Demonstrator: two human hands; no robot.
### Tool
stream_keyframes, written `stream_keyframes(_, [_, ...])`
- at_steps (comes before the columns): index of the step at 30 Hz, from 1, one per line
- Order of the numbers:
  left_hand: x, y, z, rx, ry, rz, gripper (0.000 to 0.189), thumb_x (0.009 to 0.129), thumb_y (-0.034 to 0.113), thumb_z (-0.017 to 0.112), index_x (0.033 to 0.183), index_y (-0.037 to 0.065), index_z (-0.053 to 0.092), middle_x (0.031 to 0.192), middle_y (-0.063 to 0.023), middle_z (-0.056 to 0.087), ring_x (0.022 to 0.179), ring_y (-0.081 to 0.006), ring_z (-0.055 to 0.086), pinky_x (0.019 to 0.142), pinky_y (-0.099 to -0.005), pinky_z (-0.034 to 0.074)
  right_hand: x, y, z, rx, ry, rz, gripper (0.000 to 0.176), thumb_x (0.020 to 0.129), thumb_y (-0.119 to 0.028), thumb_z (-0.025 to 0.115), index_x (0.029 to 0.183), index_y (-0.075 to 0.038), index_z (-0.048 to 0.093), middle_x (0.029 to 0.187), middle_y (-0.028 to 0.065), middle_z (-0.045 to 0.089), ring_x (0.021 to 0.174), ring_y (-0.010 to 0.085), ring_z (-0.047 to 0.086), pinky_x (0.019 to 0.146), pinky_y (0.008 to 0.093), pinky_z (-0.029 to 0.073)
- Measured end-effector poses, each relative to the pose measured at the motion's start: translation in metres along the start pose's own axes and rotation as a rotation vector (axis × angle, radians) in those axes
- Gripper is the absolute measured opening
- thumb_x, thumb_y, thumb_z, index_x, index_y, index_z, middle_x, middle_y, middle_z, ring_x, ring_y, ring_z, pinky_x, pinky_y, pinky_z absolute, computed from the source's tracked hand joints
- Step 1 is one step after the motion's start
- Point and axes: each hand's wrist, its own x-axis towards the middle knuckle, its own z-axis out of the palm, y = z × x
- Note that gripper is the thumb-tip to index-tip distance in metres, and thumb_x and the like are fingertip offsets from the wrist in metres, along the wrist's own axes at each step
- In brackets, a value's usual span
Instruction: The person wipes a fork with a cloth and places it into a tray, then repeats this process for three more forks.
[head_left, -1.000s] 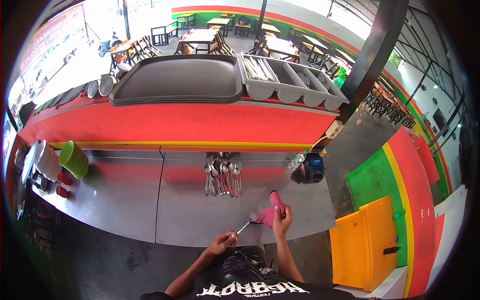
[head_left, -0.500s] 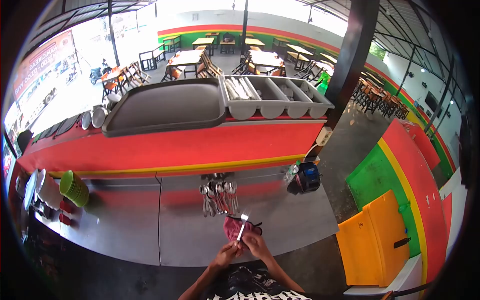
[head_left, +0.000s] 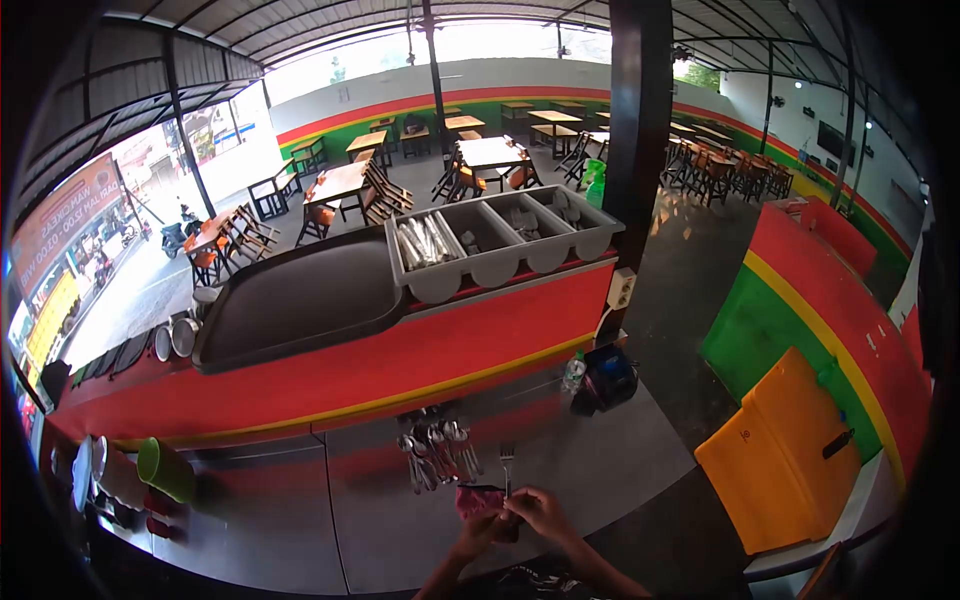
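A fork (head_left: 507,466) stands upright, tines up, between my two hands near the bottom of the view. My left hand (head_left: 482,530) is closed around a dark red cloth (head_left: 476,500) close to the fork's handle. My right hand (head_left: 538,510) pinches the fork's handle from the right side. Just beyond my hands, a pile of spoons and forks (head_left: 438,450) lies on the grey metal counter (head_left: 390,540). Where the fork's lower end meets the cloth and fingers is hidden.
A grey cutlery tray with compartments (head_left: 500,270) and a dark serving tray (head_left: 300,295) rest on the red ledge. Green bowls (head_left: 166,470) stand at the left. A bottle (head_left: 574,372) and dark bag (head_left: 606,380) lie right; an orange box (head_left: 780,455) stands beyond.
The head view has turned and tilted, so ledge and trays sit lower in view. My hands remain together at the fork, which now points straighter up.
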Motion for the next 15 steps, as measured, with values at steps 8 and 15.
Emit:
stream_keyframes(8, [0.102,0.090,0.014,0.201,0.054,0.203,0.023,0.100,0.022,0.061,0.103,0.001,0.068,0.081,0.0022,0.064,0.078,-0.0042,0.055,0.070,-0.0245,0.047,0.082,-0.073,-0.054,-0.151,0.077,-0.216,0.020,0.095,-0.017,0.067,0.102,0.001,0.068,0.086,0.0047,0.071,0.082,0.0113,0.067,0.072,0.0264,0.052])
stream_keyframes(15, [0.209,0.241,0.047,0.212,0.181,0.546,0.025,0.101,0.021,0.058,0.094,-0.002,0.064,0.075,0.0025,0.058,0.072,-0.0039,0.050,0.063,-0.0245,0.043,0.187,-0.214,-0.100,-0.197,0.171,-0.570,0.019,0.095,-0.022,0.066,0.101,-0.004,0.069,0.079,0.0000,0.068,0.071,0.0067,0.061,0.067,0.0243,0.047])
